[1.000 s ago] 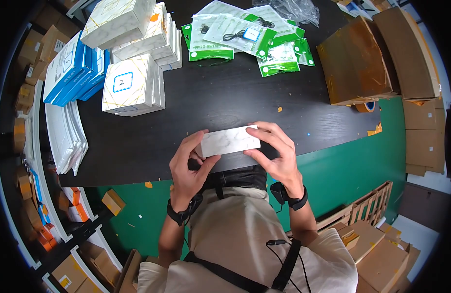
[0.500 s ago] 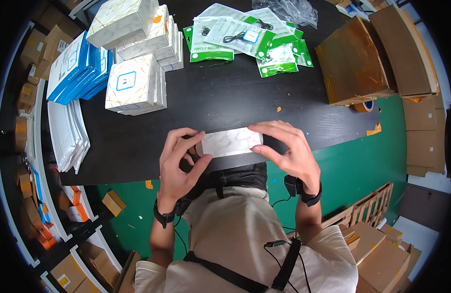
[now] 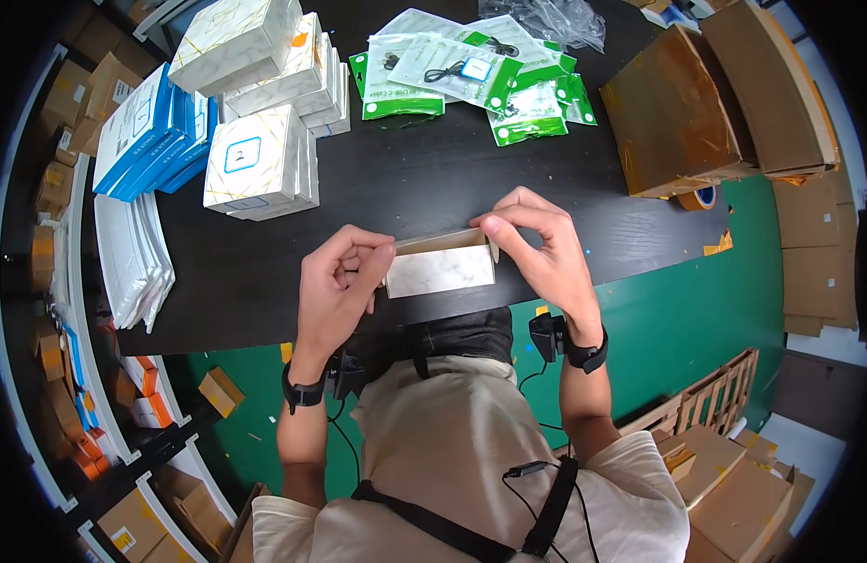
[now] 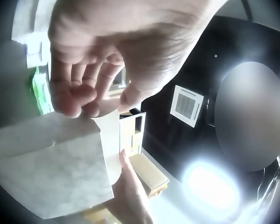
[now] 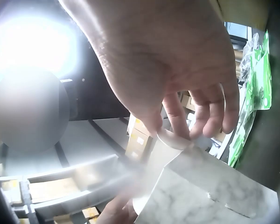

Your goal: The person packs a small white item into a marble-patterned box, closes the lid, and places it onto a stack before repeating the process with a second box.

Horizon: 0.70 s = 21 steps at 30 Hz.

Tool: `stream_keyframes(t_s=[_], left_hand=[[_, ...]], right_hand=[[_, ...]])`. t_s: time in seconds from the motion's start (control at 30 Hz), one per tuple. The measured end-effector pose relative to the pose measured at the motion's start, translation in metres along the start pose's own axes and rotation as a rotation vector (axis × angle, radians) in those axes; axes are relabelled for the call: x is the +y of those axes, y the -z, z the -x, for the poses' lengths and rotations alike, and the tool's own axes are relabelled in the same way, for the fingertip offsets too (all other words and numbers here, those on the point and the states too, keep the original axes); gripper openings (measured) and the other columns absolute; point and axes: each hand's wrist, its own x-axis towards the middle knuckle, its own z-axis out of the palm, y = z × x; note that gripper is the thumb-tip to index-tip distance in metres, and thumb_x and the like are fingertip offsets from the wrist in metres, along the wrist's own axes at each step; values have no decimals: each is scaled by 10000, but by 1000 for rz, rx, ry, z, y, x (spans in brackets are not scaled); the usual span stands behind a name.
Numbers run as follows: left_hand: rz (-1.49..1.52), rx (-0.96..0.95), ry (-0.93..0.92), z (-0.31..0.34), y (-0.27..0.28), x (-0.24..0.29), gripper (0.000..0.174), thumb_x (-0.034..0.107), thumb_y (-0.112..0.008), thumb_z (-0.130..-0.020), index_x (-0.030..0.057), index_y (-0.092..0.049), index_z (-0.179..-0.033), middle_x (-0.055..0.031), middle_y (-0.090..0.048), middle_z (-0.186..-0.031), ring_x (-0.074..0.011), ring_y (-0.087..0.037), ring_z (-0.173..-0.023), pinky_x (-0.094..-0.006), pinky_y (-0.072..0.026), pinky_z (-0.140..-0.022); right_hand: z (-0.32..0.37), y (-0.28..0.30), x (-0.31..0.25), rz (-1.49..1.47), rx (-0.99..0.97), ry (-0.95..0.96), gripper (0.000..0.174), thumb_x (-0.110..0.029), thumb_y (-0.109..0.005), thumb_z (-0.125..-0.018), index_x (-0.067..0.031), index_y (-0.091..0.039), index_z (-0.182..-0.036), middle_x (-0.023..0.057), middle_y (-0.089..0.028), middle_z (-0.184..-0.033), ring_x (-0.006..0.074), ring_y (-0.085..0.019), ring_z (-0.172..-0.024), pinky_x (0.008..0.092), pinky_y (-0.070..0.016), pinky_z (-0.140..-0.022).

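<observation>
A white marbled box (image 3: pixel 441 272) stands near the table's front edge, its top raised and its bare inside showing. The left hand (image 3: pixel 336 286) is at its left end, thumb and fingertips pinching a flap of the box (image 4: pixel 109 135) in the left wrist view. At the right end, the right hand (image 3: pixel 550 253) pinches the flap (image 5: pixel 173 140) between thumb and forefinger, as the right wrist view shows. The marbled side of the box (image 5: pixel 210 196) faces that camera. What the box holds inside is hidden.
Marbled boxes (image 3: pixel 250 159) and blue-white boxes (image 3: pixel 138 131) are stacked at the back left, above white mailers (image 3: pixel 133 258). Green-edged cable packets (image 3: pixel 452 70) lie at the back. A large cardboard box (image 3: pixel 677 113) and tape roll (image 3: pixel 698 198) sit on the right.
The top of the marbled box has lifted, showing its inside. Both hands have moved from holding its ends to pinching its end flaps.
</observation>
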Motion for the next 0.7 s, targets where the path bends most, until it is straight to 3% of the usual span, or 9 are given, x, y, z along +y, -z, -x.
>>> stream_keyframes(t_s=[0.33,0.57,0.7], left_hand=[[74,-8,39,-4,1,0,138,126,-710,-1034,-8,-696,-1063,-5,-655,-767,-16,-562,-605,-185,-418,-474],[63,-2,6,1,3,-6,140,94,-720,-1022,-17,-701,-1105,1,-663,-774,-6,-541,-592,-182,-412,-486],[30,-25,-7,0,6,-7,129,55,-677,-1035,-36,-703,-1123,-27,-691,-842,-26,-538,-582,-211,-470,-500]], right_hand=[[-4,2,-8,43,-35,-127,204,-154,-729,-1006,37,-788,-966,59,-650,-770,117,-561,-725,291,-439,-661],[5,3,-5,-5,-64,-65,196,-160,-733,-1005,22,-792,-1046,57,-701,-805,111,-600,-740,278,-473,-675],[6,1,-7,-17,-52,-122,206,-170,-737,-1004,18,-792,-1067,60,-728,-809,101,-638,-749,271,-505,-697]])
